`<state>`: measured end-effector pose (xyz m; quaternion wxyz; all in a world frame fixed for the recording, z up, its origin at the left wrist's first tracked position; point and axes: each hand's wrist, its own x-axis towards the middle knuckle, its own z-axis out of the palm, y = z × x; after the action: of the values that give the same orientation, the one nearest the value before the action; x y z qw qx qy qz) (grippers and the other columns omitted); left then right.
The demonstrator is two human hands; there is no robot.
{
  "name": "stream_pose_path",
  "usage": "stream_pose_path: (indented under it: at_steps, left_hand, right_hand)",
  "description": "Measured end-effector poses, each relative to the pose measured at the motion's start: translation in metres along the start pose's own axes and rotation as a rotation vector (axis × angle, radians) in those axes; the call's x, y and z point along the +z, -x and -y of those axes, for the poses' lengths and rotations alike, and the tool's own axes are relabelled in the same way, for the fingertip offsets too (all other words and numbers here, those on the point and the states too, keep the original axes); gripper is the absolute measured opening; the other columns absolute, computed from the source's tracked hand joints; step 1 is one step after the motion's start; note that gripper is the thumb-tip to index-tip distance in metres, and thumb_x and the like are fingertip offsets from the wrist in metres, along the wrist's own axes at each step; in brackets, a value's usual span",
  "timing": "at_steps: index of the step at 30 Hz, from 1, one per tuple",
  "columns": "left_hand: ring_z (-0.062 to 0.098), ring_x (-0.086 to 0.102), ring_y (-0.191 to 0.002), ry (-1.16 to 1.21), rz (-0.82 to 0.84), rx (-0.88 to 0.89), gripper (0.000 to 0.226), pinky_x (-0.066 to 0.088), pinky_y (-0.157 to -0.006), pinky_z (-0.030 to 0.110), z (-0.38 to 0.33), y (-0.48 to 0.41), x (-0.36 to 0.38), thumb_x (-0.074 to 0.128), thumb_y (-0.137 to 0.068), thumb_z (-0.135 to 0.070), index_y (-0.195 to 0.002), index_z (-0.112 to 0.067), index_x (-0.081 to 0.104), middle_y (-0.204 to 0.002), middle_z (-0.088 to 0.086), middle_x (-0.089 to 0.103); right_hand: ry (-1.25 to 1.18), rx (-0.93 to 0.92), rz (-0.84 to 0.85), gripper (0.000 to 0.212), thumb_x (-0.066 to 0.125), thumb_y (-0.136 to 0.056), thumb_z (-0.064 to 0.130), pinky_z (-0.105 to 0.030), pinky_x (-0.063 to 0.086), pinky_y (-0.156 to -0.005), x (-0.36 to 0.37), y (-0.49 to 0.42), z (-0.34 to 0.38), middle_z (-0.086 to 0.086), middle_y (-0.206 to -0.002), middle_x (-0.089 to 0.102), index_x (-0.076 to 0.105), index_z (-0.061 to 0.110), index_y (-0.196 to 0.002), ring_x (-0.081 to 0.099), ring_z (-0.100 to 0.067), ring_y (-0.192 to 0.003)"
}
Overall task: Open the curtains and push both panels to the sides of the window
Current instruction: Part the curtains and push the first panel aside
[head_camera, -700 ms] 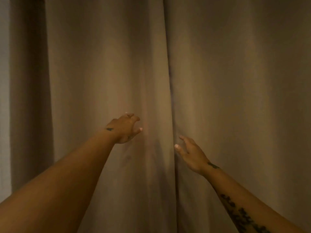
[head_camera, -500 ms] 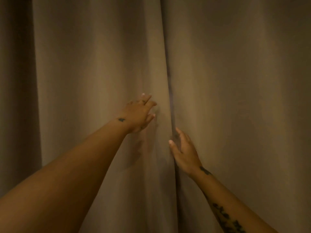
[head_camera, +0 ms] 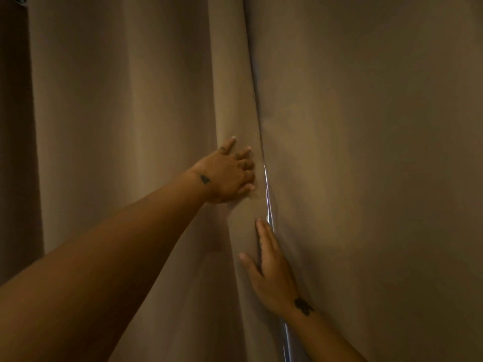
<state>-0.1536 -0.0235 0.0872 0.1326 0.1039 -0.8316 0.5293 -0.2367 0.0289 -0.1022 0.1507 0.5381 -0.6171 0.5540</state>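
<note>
Two brown curtain panels fill almost all that I see. The right panel (head_camera: 366,152) is the widest thing in view and hangs quite flat, with only soft shading on it. The left panel (head_camera: 125,113) hangs in long vertical folds, and its inner edge lies over the edge of the right one along the middle of the view. At the far left, a darker strip (head_camera: 15,152) of the same cloth or of the wall stands beside the folds; the light is too weak for me to say which.

My left arm (head_camera: 99,257) reaches up from the lower left corner, bare, with a small dark mark at the wrist. My right forearm (head_camera: 329,338) comes in from the bottom edge, also with a dark mark at the wrist.

My left hand (head_camera: 227,173) lies on the inner edge of the left panel, fingers bent and pressing into the cloth, so that the fabric bunches a little under them. I cannot tell if the fingers really pinch the cloth or only push on it.

My right hand (head_camera: 271,273) is below it, flat and fully spread, fingers straight and pointing up along the seam, thumb out to the left. It holds nothing.

Between the two panels, a thin bright slit (head_camera: 267,194) of light shows, just beside my right fingertips.
</note>
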Motion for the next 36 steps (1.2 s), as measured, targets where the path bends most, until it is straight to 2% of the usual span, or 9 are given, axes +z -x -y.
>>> stream_pose_path:
  at_steps: [3, 8, 11, 14, 19, 24, 28, 32, 36]
  left_hand:
    - [0.025, 0.004, -0.145, -0.050, 0.042, -0.004, 0.050, -0.006, -0.115, 0.051, 0.007, 0.006, 0.014, 0.016, -0.096, -0.043, -0.139, -0.022, 0.029, -0.155, 0.006, 0.023]
    - [0.023, 0.007, -0.145, -0.051, -0.033, 0.020, 0.049, -0.006, -0.116, 0.048, 0.019, 0.009, 0.026, 0.018, -0.095, -0.044, -0.138, -0.022, 0.030, -0.154, 0.006, 0.025]
    - [0.023, 0.005, -0.145, -0.047, -0.064, 0.045, 0.050, -0.008, -0.116, 0.047, 0.024, 0.009, 0.033, 0.018, -0.095, -0.044, -0.139, -0.022, 0.028, -0.155, 0.005, 0.021]
    - [0.023, 0.004, -0.145, -0.065, -0.093, 0.069, 0.051, -0.008, -0.116, 0.048, 0.030, 0.010, 0.041, 0.017, -0.095, -0.044, -0.141, -0.023, 0.024, -0.156, 0.005, 0.017]
    - [0.023, 0.005, -0.145, -0.054, -0.087, 0.053, 0.053, -0.007, -0.116, 0.049, 0.042, 0.015, 0.065, 0.013, -0.094, -0.047, -0.142, -0.025, 0.020, -0.157, 0.001, 0.017]
    - [0.024, 0.007, -0.145, -0.048, -0.033, -0.004, 0.052, -0.004, -0.116, 0.051, 0.064, 0.038, 0.093, 0.019, -0.094, -0.047, -0.142, -0.026, 0.022, -0.156, 0.000, 0.019]
    - [0.023, 0.006, -0.145, -0.016, 0.020, -0.031, 0.051, -0.006, -0.116, 0.049, 0.082, 0.058, 0.112, 0.019, -0.094, -0.048, -0.141, -0.028, 0.025, -0.155, -0.001, 0.021]
    - [0.022, 0.006, -0.145, 0.040, 0.009, -0.074, 0.051, -0.008, -0.116, 0.047, 0.098, 0.080, 0.133, 0.020, -0.093, -0.047, -0.140, -0.028, 0.027, -0.155, -0.002, 0.021]
    - [0.022, 0.008, -0.145, 0.066, 0.048, -0.124, 0.050, -0.005, -0.116, 0.046, 0.117, 0.107, 0.153, 0.022, -0.094, -0.046, -0.140, -0.028, 0.027, -0.156, -0.001, 0.021]
  right_hand:
    - [-0.041, 0.004, 0.010, 0.079, 0.043, -0.076, 0.055, 0.005, -0.004, -0.098, 0.015, -0.007, -0.005, 0.023, -0.145, -0.005, -0.008, 0.038, -0.134, 0.000, 0.007, -0.135]
    - [-0.082, 0.093, -0.017, 0.105, 0.058, -0.062, 0.063, -0.026, 0.014, -0.114, 0.040, -0.015, -0.007, 0.020, -0.150, 0.000, -0.008, 0.037, -0.140, 0.002, 0.002, -0.135]
    - [-0.104, 0.127, -0.084, 0.097, 0.045, -0.056, 0.074, -0.036, 0.023, -0.117, 0.058, -0.019, -0.003, 0.010, -0.156, 0.002, -0.010, 0.046, -0.131, 0.010, -0.010, -0.143]
    - [-0.044, 0.115, -0.104, 0.088, 0.020, -0.058, 0.089, -0.047, 0.032, -0.112, 0.069, -0.023, 0.001, 0.015, -0.151, -0.004, -0.014, 0.046, -0.127, 0.019, -0.021, -0.142]
    - [0.053, 0.043, 0.003, 0.063, 0.020, -0.084, 0.046, -0.048, 0.018, -0.118, 0.087, -0.029, 0.006, 0.013, -0.141, -0.017, -0.025, 0.031, -0.125, 0.009, -0.023, -0.144]
    - [0.035, 0.017, 0.060, 0.059, 0.015, -0.085, 0.049, -0.036, -0.005, -0.117, 0.113, -0.035, 0.020, 0.013, -0.144, -0.017, -0.021, 0.029, -0.127, -0.009, -0.008, -0.140]
    - [-0.016, -0.024, 0.083, 0.073, -0.004, -0.073, 0.074, -0.031, -0.011, -0.114, 0.139, -0.040, 0.033, 0.015, -0.147, -0.015, -0.016, 0.033, -0.132, -0.014, -0.002, -0.137]
    - [-0.049, -0.016, 0.130, 0.062, 0.011, -0.085, 0.047, -0.036, -0.012, -0.116, 0.168, -0.046, 0.051, 0.016, -0.148, -0.012, -0.007, 0.028, -0.141, -0.017, 0.001, -0.135]
    - [-0.086, -0.032, 0.182, 0.058, 0.010, -0.085, 0.043, -0.038, -0.013, -0.117, 0.201, -0.051, 0.066, 0.017, -0.149, -0.013, -0.009, 0.033, -0.139, -0.017, 0.002, -0.135]
